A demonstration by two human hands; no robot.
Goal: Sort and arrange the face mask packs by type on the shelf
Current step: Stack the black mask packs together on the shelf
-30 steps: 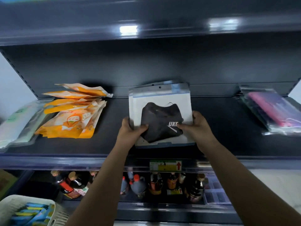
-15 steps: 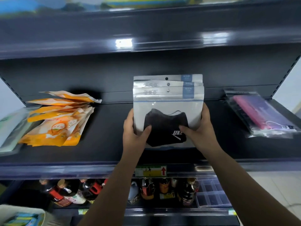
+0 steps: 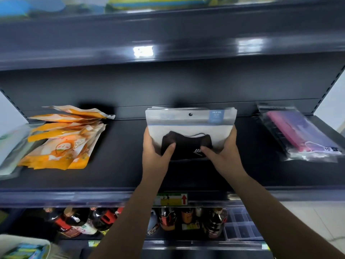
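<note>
From our head view, our left hand and right hand grip the stack of white packs with black masks by its sides, thumbs on the front, standing on the dark metal shelf at mid-width. The orange printed packs and the clear pack of pink and purple masks already lie grouped apart. We judge sorting nearly done; this stack remains unset.
</note>
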